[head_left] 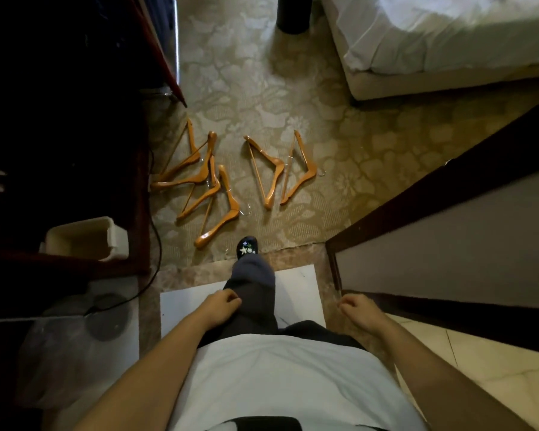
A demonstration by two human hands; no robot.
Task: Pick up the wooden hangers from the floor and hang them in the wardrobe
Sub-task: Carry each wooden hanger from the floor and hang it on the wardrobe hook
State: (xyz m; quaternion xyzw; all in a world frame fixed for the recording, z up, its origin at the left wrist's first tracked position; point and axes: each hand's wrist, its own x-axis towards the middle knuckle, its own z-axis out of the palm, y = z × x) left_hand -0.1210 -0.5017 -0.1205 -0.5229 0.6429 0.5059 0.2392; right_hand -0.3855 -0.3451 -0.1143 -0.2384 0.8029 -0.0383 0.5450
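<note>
Left hand (223, 306) and right hand (360, 312): fingers loosely curled, holding nothing, one on either side of a dark-trousered leg. Six wooden hangers (231, 208) lie flat on the beige floral carpet (262, 73), beyond a black shoe (246, 246): four overlapping at left, two just beside each other at right. Glossy orange-brown wood, angled shoulders, thin crossbars, metal hooks. White-sheeted bed (448, 32) upper right.

Hangers (218, 178) on carpet (339, 150), before foot (246, 246)
</note>
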